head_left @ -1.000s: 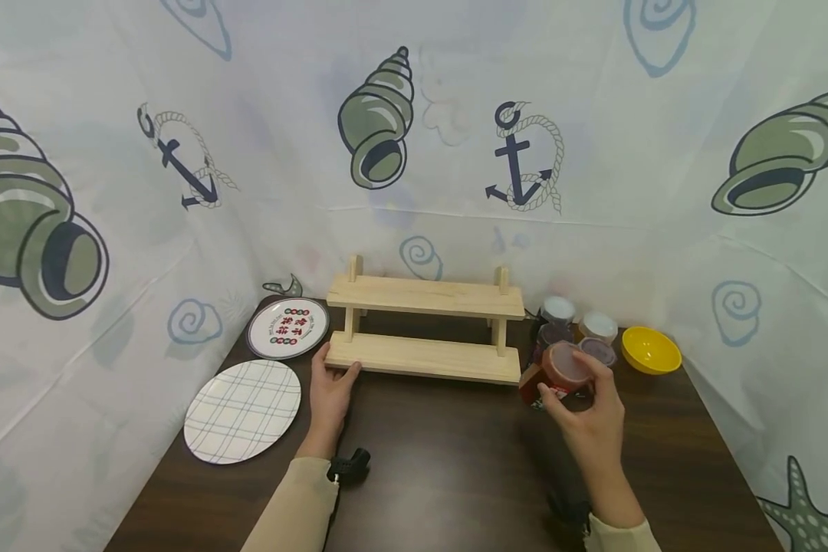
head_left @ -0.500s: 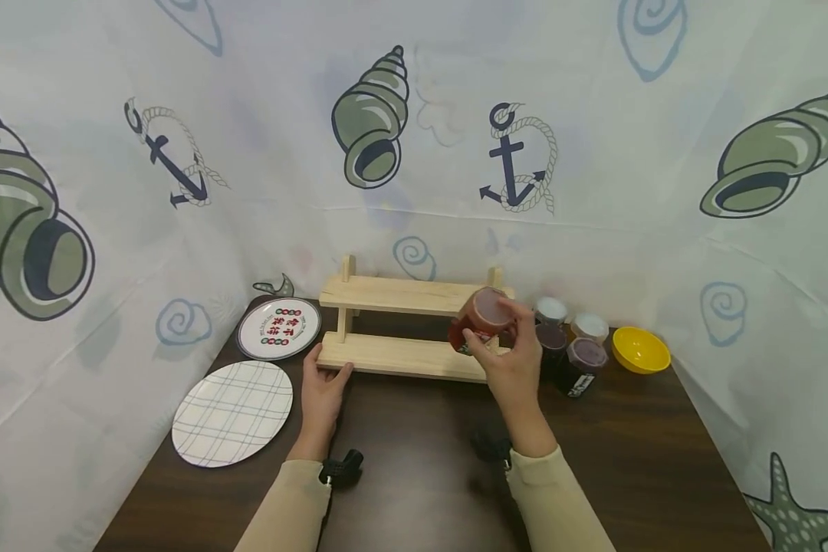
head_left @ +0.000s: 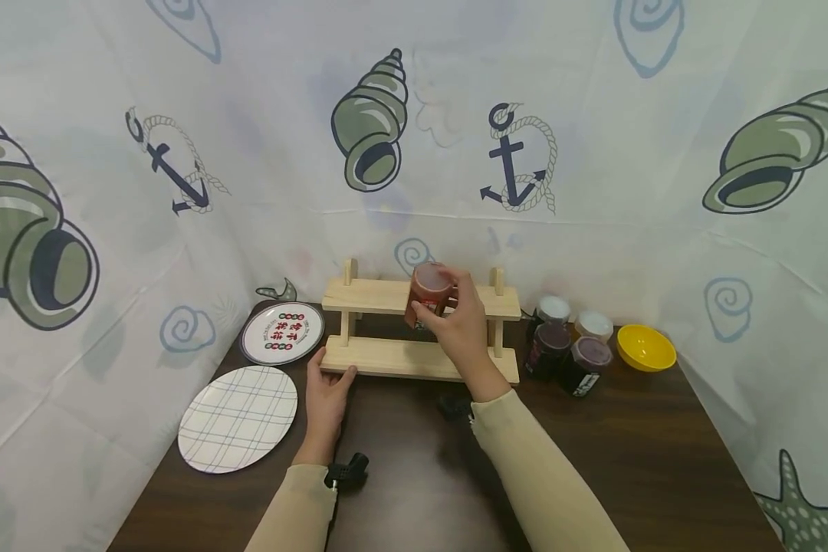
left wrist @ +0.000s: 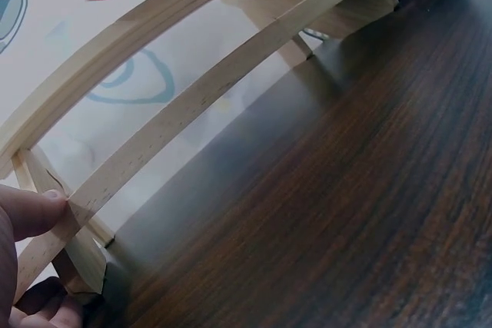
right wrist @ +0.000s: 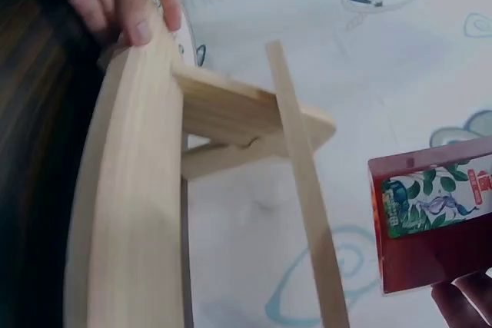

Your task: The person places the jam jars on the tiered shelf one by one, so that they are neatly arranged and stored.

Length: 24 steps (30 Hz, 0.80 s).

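Observation:
A two-tier wooden rack (head_left: 393,355) stands against the back cloth. My left hand (head_left: 326,406) grips the front left corner of its lower board, thumb on top and fingers below in the left wrist view. My right hand (head_left: 468,326) holds a red jar (head_left: 421,303) by its upper part, in front of the rack's upper board near the middle. The jar's coloured label (right wrist: 438,197) with green leaves faces the right wrist camera, where the jar appears upright and apart from the rack. In that view only a few right fingertips (right wrist: 461,305) show at its edge.
Several jars with dark or pale lids, such as a purple-lidded jar (head_left: 586,364), stand right of the rack. Beyond them sits a yellow bowl (head_left: 646,349). On the left lie a plate with red characters (head_left: 283,333) and a checked plate (head_left: 238,418).
My right hand has carried the red jar from beside the other jars leftward and up to the rack's upper board. The left hand keeps its grip on the lower board.

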Motion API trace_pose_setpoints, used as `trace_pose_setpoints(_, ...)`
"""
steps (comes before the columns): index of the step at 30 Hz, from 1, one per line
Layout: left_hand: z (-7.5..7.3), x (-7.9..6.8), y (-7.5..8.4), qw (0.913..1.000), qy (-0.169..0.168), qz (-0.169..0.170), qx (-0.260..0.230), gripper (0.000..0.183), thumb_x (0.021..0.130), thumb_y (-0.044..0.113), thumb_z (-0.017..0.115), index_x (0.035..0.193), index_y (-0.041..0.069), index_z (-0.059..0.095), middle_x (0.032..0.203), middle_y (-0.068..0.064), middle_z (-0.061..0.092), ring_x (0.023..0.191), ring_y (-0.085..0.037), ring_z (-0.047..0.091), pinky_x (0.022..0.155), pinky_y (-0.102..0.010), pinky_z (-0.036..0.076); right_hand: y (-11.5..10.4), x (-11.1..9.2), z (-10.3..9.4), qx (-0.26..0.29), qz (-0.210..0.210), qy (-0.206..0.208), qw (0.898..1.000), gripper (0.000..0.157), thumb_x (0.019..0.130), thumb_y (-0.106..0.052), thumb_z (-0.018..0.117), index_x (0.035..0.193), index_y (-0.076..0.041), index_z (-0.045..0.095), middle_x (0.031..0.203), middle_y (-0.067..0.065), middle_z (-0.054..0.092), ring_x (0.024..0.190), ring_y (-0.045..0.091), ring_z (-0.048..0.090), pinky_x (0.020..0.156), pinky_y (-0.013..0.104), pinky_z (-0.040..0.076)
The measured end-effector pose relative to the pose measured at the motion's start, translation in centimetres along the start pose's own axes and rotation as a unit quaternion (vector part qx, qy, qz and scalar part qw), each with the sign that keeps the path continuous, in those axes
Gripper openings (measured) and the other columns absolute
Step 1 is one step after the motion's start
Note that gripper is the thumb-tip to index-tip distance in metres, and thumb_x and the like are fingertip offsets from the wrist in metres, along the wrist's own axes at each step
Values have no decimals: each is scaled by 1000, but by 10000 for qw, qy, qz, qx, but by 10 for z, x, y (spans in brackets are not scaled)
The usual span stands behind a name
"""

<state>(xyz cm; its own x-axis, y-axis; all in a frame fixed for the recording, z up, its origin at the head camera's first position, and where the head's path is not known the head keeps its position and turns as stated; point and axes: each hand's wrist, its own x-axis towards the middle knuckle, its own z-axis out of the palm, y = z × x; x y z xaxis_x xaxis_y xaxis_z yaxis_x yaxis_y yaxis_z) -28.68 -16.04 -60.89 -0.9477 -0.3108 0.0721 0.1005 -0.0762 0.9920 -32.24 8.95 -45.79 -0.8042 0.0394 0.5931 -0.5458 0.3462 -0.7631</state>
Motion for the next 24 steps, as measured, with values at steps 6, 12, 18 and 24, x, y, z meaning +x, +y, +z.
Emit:
trace_pose_setpoints(6,-2,2,0,10000,30,-9,-59,85,102,3,75,171,6,24,179,-22,24,164,-37,32,131,-55,35,-4,14,28,-28,176,-191,9997,71,91,-31,92,150,-30,52,147,9,62,124,27,69,100,47,64)
trace_pose_setpoints(12,-3,-1,-2,9997,-10,-66,-220,86,102,2,76,171,5,24,179,-22,24,164,-36,33,131,-54,34,-3,19,47,-182,302,-300,9989,72,90,-26,93,149,-27,53,147,9,62,128,27,68,104,46,64)
trace_pose_setpoints(18,-4,-5,-3,9996,64,-59,-252,84,102,-1,74,170,4,25,178,-23,26,164,-37,32,131,-54,34,-1,23,59,-373,346,-535,9973,71,93,-30,91,150,-26,50,145,9,62,130,30,67,105,45,63)
trace_pose_setpoints(24,-3,-2,-1,9997,-2,-21,-228,84,103,2,74,171,5,24,178,-22,26,164,-36,34,131,-53,35,5,29,67,-388,380,-669,9963,78,95,-30,88,157,-29,40,150,14,54,132,31,64,107,45,62)
